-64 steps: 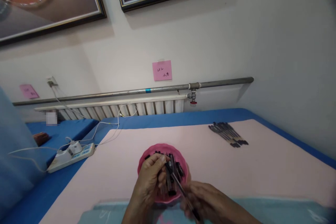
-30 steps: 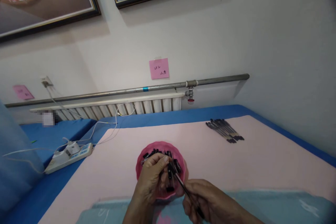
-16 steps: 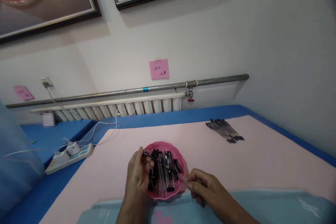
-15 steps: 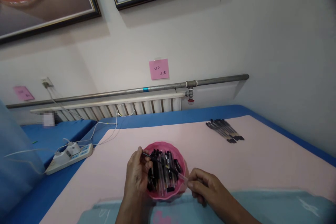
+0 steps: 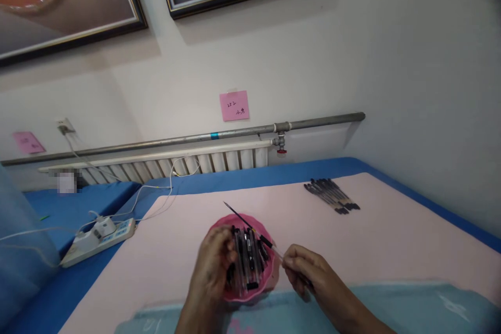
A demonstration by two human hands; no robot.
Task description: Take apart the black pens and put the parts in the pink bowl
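Pinching a clear gel pen barrel, black refill sticking out front — that's the right hand, fingers snug around it beside the pink bowl, refill slanting over the rim. Left hand is half curled over the bowl's left side — too blurry to tell if it's got anything. Pen parts sit in the bowl, black pens fanned on the pink sheet.

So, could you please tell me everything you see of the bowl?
The bowl is round and pink, with a wavy rim, and looks like plastic. It stands upright on the pink sheet, beside the blue-green cloth. Clear tubes and black pieces lie in it. The left hand hides part of its left side; whether they touch, I cannot tell.
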